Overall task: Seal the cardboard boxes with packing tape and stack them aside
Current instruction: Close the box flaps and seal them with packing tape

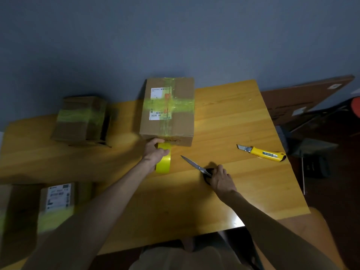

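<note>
The large brown cardboard box [181, 123] sits mid-back on the yellow wooden worktop [224, 117]. Just before it is the yellow-green tape roll [164, 162] in my left hand [154, 152]; right of that, the steel scissors [194, 164] in my right hand [221, 179]. A yellow utility knife [262, 152] lies farther right, a smaller taped cardboard box [81, 119] back left.

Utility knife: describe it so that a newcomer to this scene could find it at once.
Start at the wooden table. Near its right edge, right of the scissors, lies the utility knife, untouched. Unlike the scissors, it has a yellow handle and a short exposed blade.
</note>
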